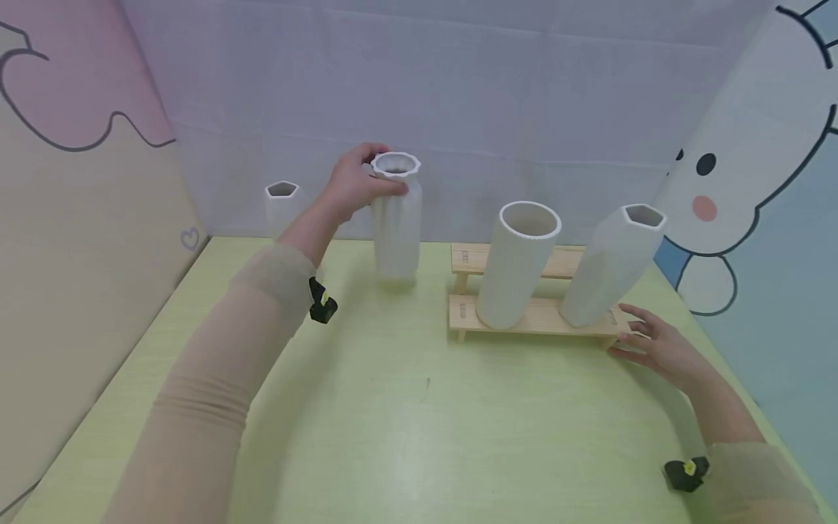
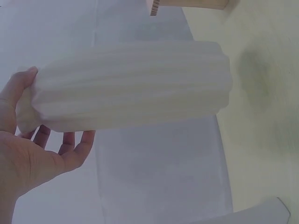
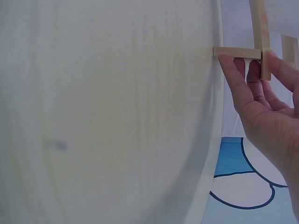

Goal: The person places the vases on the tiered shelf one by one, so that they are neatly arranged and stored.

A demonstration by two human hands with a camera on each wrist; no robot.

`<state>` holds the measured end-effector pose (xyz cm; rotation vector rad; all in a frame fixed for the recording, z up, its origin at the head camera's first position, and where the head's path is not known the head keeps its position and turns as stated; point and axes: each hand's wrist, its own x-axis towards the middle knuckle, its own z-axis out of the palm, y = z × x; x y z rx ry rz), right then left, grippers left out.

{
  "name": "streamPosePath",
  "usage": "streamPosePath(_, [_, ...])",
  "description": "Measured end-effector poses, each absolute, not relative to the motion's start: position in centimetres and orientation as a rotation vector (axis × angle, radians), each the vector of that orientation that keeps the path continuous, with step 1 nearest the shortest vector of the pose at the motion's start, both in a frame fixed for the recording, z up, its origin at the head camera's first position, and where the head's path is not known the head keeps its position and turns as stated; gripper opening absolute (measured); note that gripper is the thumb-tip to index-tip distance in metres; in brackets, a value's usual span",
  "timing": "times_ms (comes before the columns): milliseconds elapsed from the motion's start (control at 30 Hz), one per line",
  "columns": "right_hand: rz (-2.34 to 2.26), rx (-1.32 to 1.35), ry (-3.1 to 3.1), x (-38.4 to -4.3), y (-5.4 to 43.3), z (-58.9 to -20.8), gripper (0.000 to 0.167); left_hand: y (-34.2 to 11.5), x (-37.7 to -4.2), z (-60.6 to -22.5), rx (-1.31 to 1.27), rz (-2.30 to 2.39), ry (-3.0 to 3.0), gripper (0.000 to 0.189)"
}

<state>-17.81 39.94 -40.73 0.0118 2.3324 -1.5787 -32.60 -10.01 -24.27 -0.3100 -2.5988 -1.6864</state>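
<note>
My left hand (image 1: 356,182) grips a white ribbed vase (image 1: 396,240) by its neck, below a scalloped rim. The vase is upright, its base a little above the table in the left wrist view. At the right end of a two-step wooden stand (image 1: 537,320), my right hand (image 1: 664,349) holds the lower step. In the right wrist view its thumb lies against the board and its fingers (image 3: 238,88) reach under, beside the short leg (image 3: 236,52). On that lower step stand a round white vase (image 1: 517,276) and a leaning angular white vase (image 1: 605,269).
Another white vase (image 1: 278,207) with an angular mouth stands at the back left, partly hidden behind my left forearm. A pale lilac cloth (image 1: 458,109) hangs behind the table (image 1: 393,422). Printed panels flank both sides.
</note>
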Motion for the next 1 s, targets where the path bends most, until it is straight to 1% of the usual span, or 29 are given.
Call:
streamPosePath(500, [-1.591,-0.013,2.329,-17.7,40.0,-40.9,0.076,-7.7,-32.2,-20.3,-0.326,-1.767,-2.521,0.069])
streamPosePath(1000, [-1.612,-0.024,2.320,-17.8,39.8,-40.9,0.074,-4.7,-32.2,-17.3,-0.351,-1.839,-2.444,0.072])
